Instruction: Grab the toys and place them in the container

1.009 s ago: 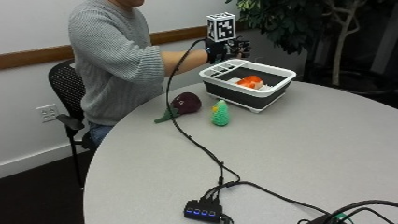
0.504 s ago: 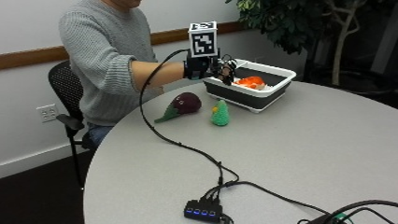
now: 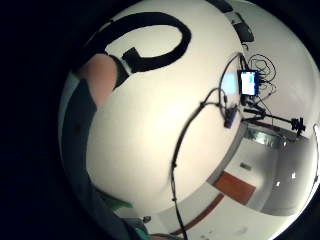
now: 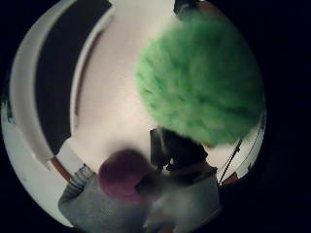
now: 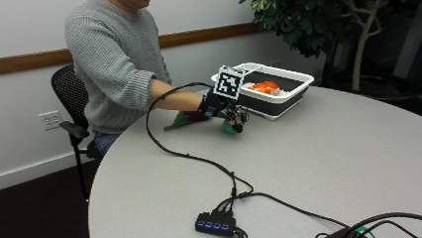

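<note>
In the outside view my gloved right hand [image 5: 221, 110] sits low over the fuzzy green toy [image 5: 229, 128] on the table, fingers curled down round its top. Only the toy's lower part shows under the hand. That green toy [image 4: 201, 77] fills much of the thumb side palm view, close to the palm. A purple toy [image 4: 121, 174] with a green leaf end [image 5: 177, 122] lies just behind the hand, toward the person. The white-rimmed container with dark walls [image 5: 280, 104] stands beyond the hand, with an orange toy [image 5: 265, 87] inside it.
A black cable [image 5: 188, 156] trails from the hand across the table to a small hub with blue lights [image 5: 214, 225] near the front edge. More cables [image 5: 369, 220] lie at the front right. A potted plant [image 5: 310, 25] stands behind the container.
The hand has come away from the container and dropped down onto the green toy. The purple toy, plainly in view before, is now mostly hidden behind the hand.
</note>
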Motion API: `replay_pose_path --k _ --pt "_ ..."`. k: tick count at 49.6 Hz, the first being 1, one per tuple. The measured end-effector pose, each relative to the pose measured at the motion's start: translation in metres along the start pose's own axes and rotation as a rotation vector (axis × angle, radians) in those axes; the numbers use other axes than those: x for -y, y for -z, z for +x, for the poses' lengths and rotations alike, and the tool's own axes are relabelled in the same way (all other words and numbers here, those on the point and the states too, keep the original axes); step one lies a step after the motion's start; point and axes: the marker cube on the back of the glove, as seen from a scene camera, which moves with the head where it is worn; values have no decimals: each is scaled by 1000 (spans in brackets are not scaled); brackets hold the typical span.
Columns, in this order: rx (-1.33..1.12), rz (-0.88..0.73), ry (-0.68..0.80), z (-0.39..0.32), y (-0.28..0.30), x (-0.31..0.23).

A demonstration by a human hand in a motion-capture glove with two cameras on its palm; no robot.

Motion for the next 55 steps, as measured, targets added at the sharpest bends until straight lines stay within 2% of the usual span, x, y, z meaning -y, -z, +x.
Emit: replay_pose_path --k 5,12,19,28,36,41,45,49,53,55 --pt "111 15 51 -9 4 -1" --pt "128 61 83 -5 20 -2" --pt "236 207 6 33 100 0" --pt "279 359 60 48 189 -9" --pt "231 325 69 -19 213 12" --pt "342 331 281 -97 236 16" --pt "347 339 343 -147 250 21" --pt "315 346 359 -167 252 26" --pt "245 296 258 -172 241 35" --pt "249 253 331 -177 234 33"
